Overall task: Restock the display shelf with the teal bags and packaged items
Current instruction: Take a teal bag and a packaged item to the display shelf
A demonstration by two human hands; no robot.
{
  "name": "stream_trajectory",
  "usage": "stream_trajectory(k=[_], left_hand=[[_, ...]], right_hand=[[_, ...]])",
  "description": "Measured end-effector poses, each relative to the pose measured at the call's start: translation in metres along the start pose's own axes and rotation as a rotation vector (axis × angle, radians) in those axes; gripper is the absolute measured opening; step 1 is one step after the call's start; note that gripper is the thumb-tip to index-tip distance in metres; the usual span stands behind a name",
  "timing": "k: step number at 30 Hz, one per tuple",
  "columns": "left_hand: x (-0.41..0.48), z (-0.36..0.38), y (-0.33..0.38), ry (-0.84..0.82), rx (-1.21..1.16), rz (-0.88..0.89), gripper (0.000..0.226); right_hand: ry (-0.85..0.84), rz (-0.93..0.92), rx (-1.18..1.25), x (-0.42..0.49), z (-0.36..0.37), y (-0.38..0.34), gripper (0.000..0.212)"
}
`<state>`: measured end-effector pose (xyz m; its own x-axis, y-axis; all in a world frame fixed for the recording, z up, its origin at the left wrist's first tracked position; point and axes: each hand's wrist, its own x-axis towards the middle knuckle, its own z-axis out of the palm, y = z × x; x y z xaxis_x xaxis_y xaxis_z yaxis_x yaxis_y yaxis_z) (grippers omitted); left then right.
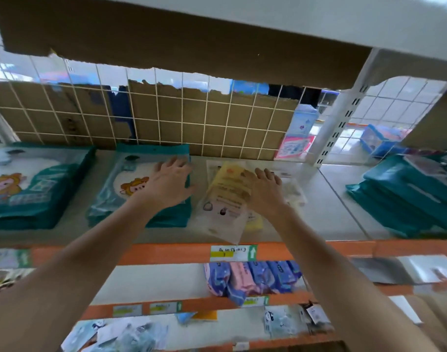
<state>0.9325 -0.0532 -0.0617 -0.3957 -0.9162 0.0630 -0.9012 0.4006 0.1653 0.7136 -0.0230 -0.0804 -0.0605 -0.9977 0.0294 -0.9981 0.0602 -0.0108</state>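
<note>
L hand [170,179] is lying flat on the middle teal stack [131,191], fingers spread near its rt edge, pressing and not gripping. R hand [264,190] is resting palm-down w/ straight fingers on the clear packets [223,199] just rt of that stack. Neither hand is pinching anything.

The task goods are all sitting on the display shelf [319,212]. A second teal pile [34,184] is lying left of the middle teal stack, and a third teal pile [408,196] is lying well to the rt of it, past the packets. The wire grid [192,123] is standing right behind it.

Judging by the layout, the step in hand is squaring up the packets next to the stack.

Risks from here:
- The packets are lying skewed and fanned, w/ the near corner reaching out toward the orange rail [166,252] in front of and below the stack. A push from a flat palm is prob going to slide the slick film forward, and the top ones could drop off the shelf.
- The teal bags are looking glossy too, so pressing at the stack's rt edge could be shearing the top bags sideways into the packets.
- The gap betw the stack and the packets is narrow — tidying one could be nudging the other.
</note>
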Motion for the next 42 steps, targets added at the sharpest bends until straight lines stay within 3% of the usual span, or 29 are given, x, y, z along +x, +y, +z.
stream_trajectory(k=[13,23,27,30,35,40,42], left_hand=[[0.013,0.005,0.025,-0.071,-0.052,0.098,0.056],[0.017,0.007,0.021,-0.041,-0.09,0.111,0.056],[0.023,0.007,0.022,-0.039,-0.136,0.086,0.055],[0.028,0.004,0.027,-0.02,-0.184,0.057,0.053],[0.039,-0.003,0.021,0.016,-0.525,0.072,0.074],[0.046,-0.014,0.012,0.113,-0.991,-0.009,0.107],[0.048,-0.015,0.009,0.136,-1.178,-0.036,0.104]], right_hand=[[-0.033,0.202,0.073,-0.014,0.008,0.012,0.05],[0.074,0.4,0.548,0.0,0.014,0.012,0.027],[-0.01,0.421,0.672,0.013,0.017,0.015,0.014],[-0.077,0.378,0.924,0.024,0.013,0.015,0.014],[-0.154,0.216,1.473,0.026,-0.025,0.01,0.014],[-0.175,-0.017,1.51,0.029,-0.052,0.01,0.004],[-0.157,-0.082,1.526,0.033,-0.06,0.011,0.007]])
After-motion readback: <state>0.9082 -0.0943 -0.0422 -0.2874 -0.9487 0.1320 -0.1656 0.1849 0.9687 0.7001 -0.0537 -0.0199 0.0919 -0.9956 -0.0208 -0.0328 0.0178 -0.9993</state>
